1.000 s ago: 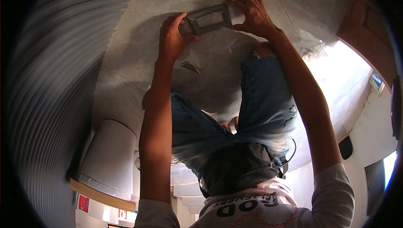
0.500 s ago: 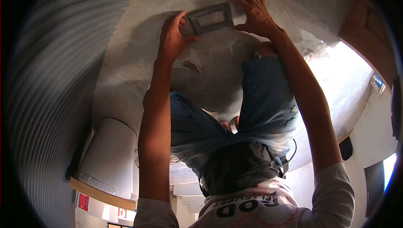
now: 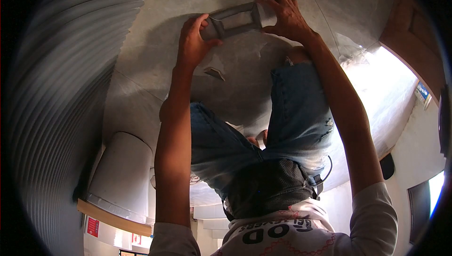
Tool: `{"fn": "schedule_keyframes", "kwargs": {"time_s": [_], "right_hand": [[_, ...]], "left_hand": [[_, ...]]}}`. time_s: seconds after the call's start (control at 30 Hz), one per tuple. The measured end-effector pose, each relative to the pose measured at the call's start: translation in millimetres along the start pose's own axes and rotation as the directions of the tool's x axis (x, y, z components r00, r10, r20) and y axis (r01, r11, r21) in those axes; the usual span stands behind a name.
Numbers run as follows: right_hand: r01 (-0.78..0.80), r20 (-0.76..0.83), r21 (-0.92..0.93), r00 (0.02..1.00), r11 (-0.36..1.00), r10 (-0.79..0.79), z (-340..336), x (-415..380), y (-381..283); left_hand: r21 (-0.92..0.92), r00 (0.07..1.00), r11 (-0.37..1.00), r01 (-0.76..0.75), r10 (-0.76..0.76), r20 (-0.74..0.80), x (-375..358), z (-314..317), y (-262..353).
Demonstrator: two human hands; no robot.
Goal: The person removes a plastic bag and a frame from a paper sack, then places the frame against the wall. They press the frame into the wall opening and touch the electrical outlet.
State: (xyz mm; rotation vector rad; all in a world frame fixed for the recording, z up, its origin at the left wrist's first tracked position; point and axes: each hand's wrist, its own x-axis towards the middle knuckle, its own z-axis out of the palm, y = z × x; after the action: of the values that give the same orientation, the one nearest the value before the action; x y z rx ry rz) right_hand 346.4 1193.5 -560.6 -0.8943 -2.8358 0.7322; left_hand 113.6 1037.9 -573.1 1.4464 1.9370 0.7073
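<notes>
A grey rectangular frame with an open middle is held between both hands, over the grey floor. My left hand grips its left end, thumb below and fingers above. At the right end, my right hand has its fingers on the upper side and its thumb at the lower corner. The fingertips at both ends are partly hidden. A small folded brownish piece lies on the floor below the frame, closer to my knees.
Corrugated metal sheeting rises along the left side. A white bucket-like container stands at the lower left above a wooden edge. Brown wooden furniture is at the upper right. My jean-covered knees are bent below the hands.
The grey frame has tilted slightly in my hands, and its left end sits a little differently. Both hands keep almost the same position.
</notes>
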Motion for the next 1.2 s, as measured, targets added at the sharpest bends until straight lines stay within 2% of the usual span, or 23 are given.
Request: {"fn": "schedule_keyframes", "kwargs": {"time_s": [0.4,0.47,0.7,0.77,0.87,1.2], "right_hand": [[-0.011,0.013,0.008,1.0,1.0,0.011,-2.7,0.2,-3.4],[-0.064,0.045,0.033,0.997,0.997,0.062,-5.0,1.1,-4.8],[-0.029,0.017,0.017,0.999,0.999,0.029,-4.6,1.5,-4.3],[0.0,0.052,-0.043,0.999,0.999,0.003,-2.6,1.7,1.5],[-0.029,0.024,0.012,0.999,1.0,0.029,-2.1,0.8,-2.7],[-0.006,0.006,0.004,1.0,1.0,0.006,1.4,-0.1,0.2]], "left_hand": [[-0.032,1.0,0.999,0.01,-0.011,-0.015,-0.7,-0.1,0.4],[-0.029,1.0,1.0,0.0,0.0,0.006,-0.8,-1.0,-0.3],[-0.031,1.0,1.0,0.0,0.0,0.014,-0.3,-0.8,-0.5],[-0.02,1.0,1.0,-0.006,0.006,0.006,-0.7,0.0,-1.0],[-0.012,1.0,1.0,0.003,-0.003,0.003,-1.0,-0.2,1.7],[-0.013,1.0,1.0,-0.027,0.027,-0.012,-0.9,-0.1,1.2]]}}
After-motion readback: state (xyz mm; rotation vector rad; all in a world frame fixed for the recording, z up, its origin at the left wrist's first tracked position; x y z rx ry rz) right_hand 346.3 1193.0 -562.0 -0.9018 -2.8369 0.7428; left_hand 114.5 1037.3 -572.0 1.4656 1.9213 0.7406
